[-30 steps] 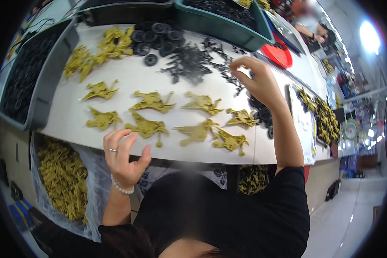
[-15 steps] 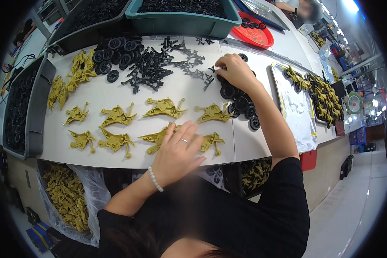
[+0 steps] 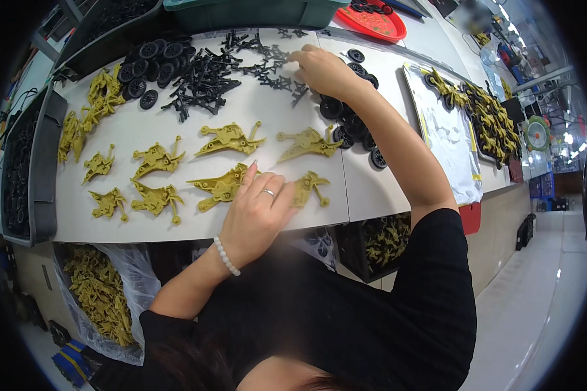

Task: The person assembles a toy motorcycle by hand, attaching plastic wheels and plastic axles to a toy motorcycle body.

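My left hand (image 3: 257, 202) lies over the yellow plastic parts with its fingers stretched out. Its fingertips touch or hover just above a yellow body half (image 3: 225, 184), and another yellow part (image 3: 310, 189) shows beside the fingers. Farther off, my right hand (image 3: 326, 72) reaches to the small black star-shaped pieces (image 3: 280, 83), its fingers bent together; anything between the fingertips is hidden. Black wheels (image 3: 331, 107) lie beneath and beside my right wrist. More yellow halves, such as a yellow half (image 3: 231, 139) in the far row, sit in two rows.
A heap of black forked parts (image 3: 205, 81) and a pile of wheels (image 3: 151, 65) lie farther back. Bins stand behind, including a green bin (image 3: 254, 16), with a grey bin (image 3: 42, 169) at left. A red tray (image 3: 378, 26) and a board of assembled pieces (image 3: 492, 140) are at right.
The whole view has shifted, so the table sits higher and more to the left. My right hand has moved farther away and left among the star-shaped pieces. My left hand stays over the yellow parts.
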Available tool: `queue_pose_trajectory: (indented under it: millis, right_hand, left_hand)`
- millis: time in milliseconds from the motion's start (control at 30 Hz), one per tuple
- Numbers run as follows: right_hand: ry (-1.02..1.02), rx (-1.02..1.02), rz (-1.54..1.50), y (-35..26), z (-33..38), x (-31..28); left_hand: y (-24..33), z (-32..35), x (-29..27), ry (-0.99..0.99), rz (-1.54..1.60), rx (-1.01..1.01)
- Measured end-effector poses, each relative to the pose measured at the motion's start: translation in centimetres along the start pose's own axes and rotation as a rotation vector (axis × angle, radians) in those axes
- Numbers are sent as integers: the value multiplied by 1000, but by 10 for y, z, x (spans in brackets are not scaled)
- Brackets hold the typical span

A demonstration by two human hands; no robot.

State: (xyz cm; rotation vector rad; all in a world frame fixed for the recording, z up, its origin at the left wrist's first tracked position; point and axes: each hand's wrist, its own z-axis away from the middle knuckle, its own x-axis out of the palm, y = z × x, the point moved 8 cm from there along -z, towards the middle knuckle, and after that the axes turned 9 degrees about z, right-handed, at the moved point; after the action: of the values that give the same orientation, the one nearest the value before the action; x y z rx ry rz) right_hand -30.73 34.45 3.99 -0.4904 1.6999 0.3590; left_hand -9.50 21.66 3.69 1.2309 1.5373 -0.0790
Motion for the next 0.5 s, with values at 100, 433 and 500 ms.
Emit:
queue_pose_trajectory:
  millis: [100, 433, 500]
  right_hand:
    - [124, 34, -104, -4, 18, -36]
    - [211, 419, -1199, -44, 192, -35]
    - [199, 518, -1086, -55, 216, -25]
  left_hand:
    - [1, 0, 1, 6, 8, -8]
    - [8, -2, 16, 27, 30, 55]
    - [12, -4, 18, 25, 38, 76]
